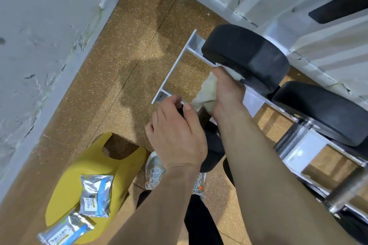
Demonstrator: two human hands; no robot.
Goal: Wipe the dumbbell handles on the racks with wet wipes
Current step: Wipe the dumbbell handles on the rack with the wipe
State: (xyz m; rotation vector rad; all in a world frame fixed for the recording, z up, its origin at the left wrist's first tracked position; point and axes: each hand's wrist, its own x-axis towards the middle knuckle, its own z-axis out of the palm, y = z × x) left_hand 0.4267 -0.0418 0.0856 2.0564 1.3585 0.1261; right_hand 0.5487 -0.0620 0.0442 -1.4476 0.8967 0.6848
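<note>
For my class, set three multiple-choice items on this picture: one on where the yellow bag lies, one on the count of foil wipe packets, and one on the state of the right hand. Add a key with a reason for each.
1. Where does the yellow bag lie?
A. on a table
B. on the floor
C. hung on a hook

2. How many foil wipe packets show?
A. two
B. four
C. six

3. The right hand is
A. open and empty
B. gripping a wet wipe
C. holding a packet

Key:
1 B: the bag lies flat on the speckled floor, beside a shoe.
2 A: one packet lies on the bag, and a second lies at the bag's lower edge.
3 B: its fingers curl round the cream wet wipe, next to the black dumbbell.
</note>
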